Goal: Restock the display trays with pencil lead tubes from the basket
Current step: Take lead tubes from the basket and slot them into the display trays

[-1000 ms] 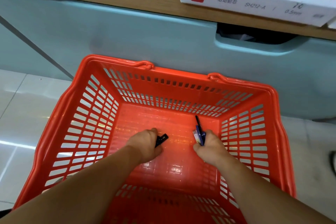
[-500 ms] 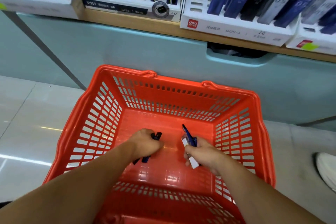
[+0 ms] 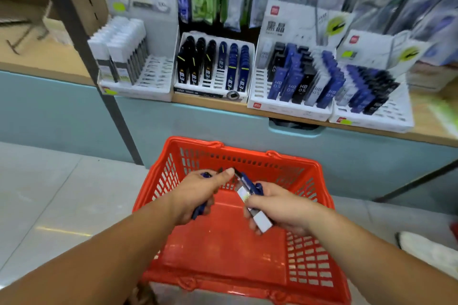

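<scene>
Whereas half a second ago both hands sat low in the basket (image 3: 223,282), we now see them lifted near its rim, with the display trays (image 3: 287,109) swung into view at twelve o'clock. Our left hand (image 3: 195,195) keeps its grip clamped on dark blue tubes (image 3: 198,211); our right hand (image 3: 280,210), at three o'clock of it, clamps blue and white tubes (image 3: 262,222), perhaps three through the blur. Slotting likely comes next.

a wooden shelf (image 3: 436,119) runs across; below it a teal panel (image 3: 62,111), then glossy pale floor tiles (image 3: 49,205); a dark post (image 3: 99,77) crosses its left part.
</scene>
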`<state>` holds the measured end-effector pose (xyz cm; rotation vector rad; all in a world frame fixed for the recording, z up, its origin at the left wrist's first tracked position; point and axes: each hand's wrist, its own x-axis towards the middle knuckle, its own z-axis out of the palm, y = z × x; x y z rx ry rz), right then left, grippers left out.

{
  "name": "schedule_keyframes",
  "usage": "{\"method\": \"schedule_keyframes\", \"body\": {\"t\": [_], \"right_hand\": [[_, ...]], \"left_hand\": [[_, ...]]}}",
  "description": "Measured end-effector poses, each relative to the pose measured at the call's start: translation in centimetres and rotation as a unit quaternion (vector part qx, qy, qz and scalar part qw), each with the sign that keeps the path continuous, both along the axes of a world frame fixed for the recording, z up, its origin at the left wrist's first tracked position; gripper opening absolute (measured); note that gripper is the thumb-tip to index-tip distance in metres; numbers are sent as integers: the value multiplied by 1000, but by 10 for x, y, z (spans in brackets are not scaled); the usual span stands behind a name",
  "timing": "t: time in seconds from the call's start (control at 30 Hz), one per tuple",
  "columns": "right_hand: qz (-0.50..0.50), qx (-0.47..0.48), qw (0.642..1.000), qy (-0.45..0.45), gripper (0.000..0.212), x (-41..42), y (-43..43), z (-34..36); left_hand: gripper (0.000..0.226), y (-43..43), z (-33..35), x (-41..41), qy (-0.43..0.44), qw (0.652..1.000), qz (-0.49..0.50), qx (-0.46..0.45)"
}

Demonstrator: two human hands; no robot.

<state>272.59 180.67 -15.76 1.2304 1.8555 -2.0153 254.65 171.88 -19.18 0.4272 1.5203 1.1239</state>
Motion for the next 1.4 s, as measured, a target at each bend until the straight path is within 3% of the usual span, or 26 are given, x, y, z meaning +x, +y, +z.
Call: {"method": "schedule_keyframes", "body": {"t": [0.1, 0.23, 0.43, 0.6, 0.73, 0.93, 1.17, 1.4], "right_hand": [[31, 11, 999, 19, 12, -7, -10, 49], [53, 27, 997, 53, 14, -17, -20, 107], [77, 37, 992, 94, 13, -32, -33, 163], [65, 39, 991, 108, 20, -47, -33, 178], [34, 37, 992, 117, 22, -60, -24, 170], [11, 70, 995, 70, 26, -64, -3, 134], [-8, 102, 995, 4, 4, -56, 10, 88], [-73, 113, 989, -67, 20, -54, 15, 1]], "left_hand": [[74, -6, 45, 4, -6, 999, -24, 43], [62, -12, 102, 1, -14, 994, -24, 110], [24, -22, 173, -12, 5, 986, -45, 163], [21, -25, 201, -26, 59, 986, -34, 153], [28, -7, 198, -31, 111, 982, -31, 148], [22, 23, 167, -21, 124, 980, -85, 131], [30, 31, 134, -21, 111, 990, -54, 71], [28, 6, 84, -42, 196, 979, -38, -39]]}}
